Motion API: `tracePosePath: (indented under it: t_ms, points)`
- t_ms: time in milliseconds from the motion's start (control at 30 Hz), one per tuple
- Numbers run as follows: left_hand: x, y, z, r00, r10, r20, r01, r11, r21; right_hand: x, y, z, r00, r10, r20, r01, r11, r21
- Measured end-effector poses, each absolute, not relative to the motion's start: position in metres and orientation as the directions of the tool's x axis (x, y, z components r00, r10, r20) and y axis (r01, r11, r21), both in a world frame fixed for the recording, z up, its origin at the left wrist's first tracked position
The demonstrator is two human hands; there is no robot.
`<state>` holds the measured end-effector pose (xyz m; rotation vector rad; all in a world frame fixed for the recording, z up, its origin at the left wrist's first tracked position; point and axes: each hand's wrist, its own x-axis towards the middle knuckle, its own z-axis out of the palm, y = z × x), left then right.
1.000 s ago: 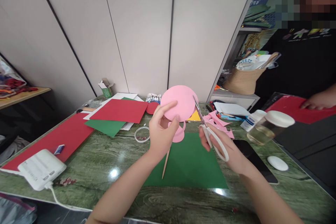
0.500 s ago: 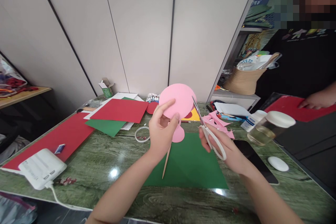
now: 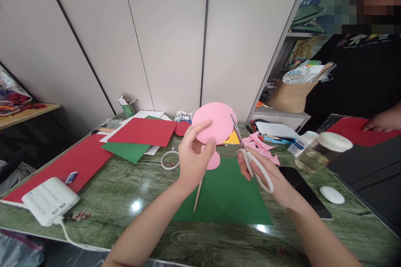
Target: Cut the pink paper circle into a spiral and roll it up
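Observation:
Raised above the table, a round pink paper piece (image 3: pixel 221 112) is pinched in my left hand (image 3: pixel 196 154), thumb and fingers at its lower left. My right hand (image 3: pixel 263 169) grips white-handled scissors (image 3: pixel 257 167), whose blades meet the right edge of the pink paper. Below lies a green paper sheet (image 3: pixel 232 196) with a pencil-like wooden stick (image 3: pixel 198 198) on it. A smaller pink paper shape (image 3: pixel 213 160) shows partly behind my left hand. A roll of tape (image 3: pixel 169 160) lies to the left of that hand.
Pink scraps (image 3: pixel 258 144), a phone (image 3: pixel 302 192), a white oval object (image 3: pixel 332 195) and a lidded jar (image 3: pixel 324 152) are on the right. Red paper (image 3: pixel 142 131) and a white power adapter (image 3: pixel 50 200) are on the left. Another person's hand (image 3: pixel 384 121) holds a red sheet at far right.
The pink paper has shifted slightly right and down in my left hand. The scissors have moved a little right with it. The other person's hand and red sheet have moved slightly right.

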<state>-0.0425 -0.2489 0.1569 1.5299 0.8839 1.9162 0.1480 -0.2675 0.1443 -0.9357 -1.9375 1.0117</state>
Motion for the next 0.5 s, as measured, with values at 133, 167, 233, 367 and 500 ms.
tracePosePath:
  t_ms: [133,167,233,367,500]
  points:
    - [-0.0431,-0.2481,0.1557,-0.214,0.757,0.617,-0.029,-0.637,0.771,0.1489,-0.2676,0.1434,-0.458,0.85,0.262,0.253,0.407,-0.878]
    - [-0.0432,-0.2481,0.1556,-0.215,0.759,0.614,-0.032,-0.634,0.772,0.1492,-0.2678,0.1432,-0.46,0.85,0.258,0.252,0.404,-0.88]
    - [-0.0433,-0.2481,0.1555,-0.222,0.765,0.605,-0.039,-0.627,0.778,0.1494,-0.2683,0.1429,-0.461,0.851,0.252,0.25,0.398,-0.883]
    - [-0.0426,-0.2486,0.1561,-0.23,0.762,0.605,-0.055,-0.631,0.774,0.1486,-0.2688,0.1432,-0.462,0.851,0.249,0.252,0.395,-0.883]
    - [-0.0419,-0.2489,0.157,-0.242,0.756,0.608,-0.051,-0.636,0.77,0.1478,-0.2691,0.1441,-0.46,0.854,0.242,0.268,0.394,-0.879]
